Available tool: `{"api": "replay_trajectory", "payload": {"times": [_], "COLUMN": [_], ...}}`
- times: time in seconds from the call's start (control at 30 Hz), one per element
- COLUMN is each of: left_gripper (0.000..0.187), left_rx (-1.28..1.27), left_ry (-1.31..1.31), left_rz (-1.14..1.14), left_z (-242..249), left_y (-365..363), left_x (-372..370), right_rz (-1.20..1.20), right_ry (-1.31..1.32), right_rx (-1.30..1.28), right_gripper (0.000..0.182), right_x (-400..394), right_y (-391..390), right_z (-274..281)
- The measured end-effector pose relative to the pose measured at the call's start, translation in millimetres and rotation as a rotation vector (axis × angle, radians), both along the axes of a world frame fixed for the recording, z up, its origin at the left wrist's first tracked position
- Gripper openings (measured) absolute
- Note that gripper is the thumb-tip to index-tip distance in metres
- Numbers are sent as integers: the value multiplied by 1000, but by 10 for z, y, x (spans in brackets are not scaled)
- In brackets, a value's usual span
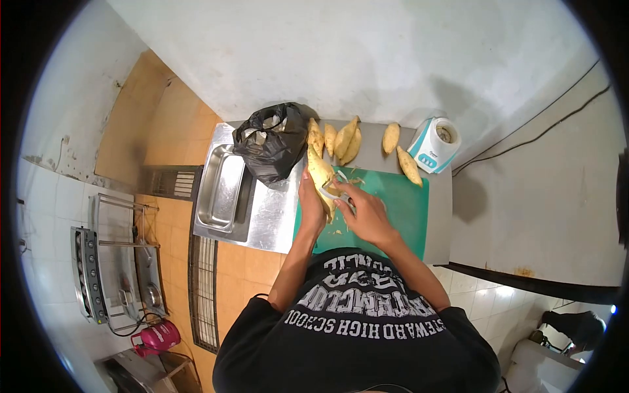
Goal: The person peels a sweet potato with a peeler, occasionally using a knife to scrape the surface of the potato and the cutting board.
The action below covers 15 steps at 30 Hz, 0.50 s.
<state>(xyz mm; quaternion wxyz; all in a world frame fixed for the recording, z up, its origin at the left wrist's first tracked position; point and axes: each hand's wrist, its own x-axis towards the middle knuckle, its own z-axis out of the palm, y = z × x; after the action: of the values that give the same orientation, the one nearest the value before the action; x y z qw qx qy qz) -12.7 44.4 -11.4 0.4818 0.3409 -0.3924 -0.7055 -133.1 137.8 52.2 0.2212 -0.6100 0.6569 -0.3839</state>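
Note:
My left hand [312,202] is wrapped round a long yellowish sweet potato [319,168], tilted over the left edge of a green cutting board [405,213]. In my right hand [368,215] is a pale peeler [327,194], closed in the fingers and against the lower half of the sweet potato. Its blade is partly hidden by the fingers. Thin peel scraps [354,181] lie scattered on the board near both hands.
Several whole sweet potatoes [347,140] lie along the wall behind the board. A black plastic bag [274,147] stands left of them, by a steel sink [208,216]. At the back right is a white and teal blender base [429,147].

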Motion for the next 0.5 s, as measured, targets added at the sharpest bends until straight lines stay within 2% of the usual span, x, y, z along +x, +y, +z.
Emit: {"api": "replay_trajectory", "payload": {"times": [0.23,0.33,0.4,0.5], "left_gripper": [51,54,55,57], "left_rx": [130,212,258,239], "left_ry": [71,159,160,177], "left_rz": [77,154,171,184], "left_z": [76,70,124,-99], "left_y": [8,-87,-76,-120], "left_x": [-55,-27,8,36], "right_rz": [-17,5,15,47], "right_ry": [-26,-11,-72,-157], "right_rx": [29,-58,-4,103], "right_gripper": [40,42,42,38], "right_x": [15,27,44,12], "right_y": [72,129,173,198], "right_z": [-121,-188,-171,-94]}}
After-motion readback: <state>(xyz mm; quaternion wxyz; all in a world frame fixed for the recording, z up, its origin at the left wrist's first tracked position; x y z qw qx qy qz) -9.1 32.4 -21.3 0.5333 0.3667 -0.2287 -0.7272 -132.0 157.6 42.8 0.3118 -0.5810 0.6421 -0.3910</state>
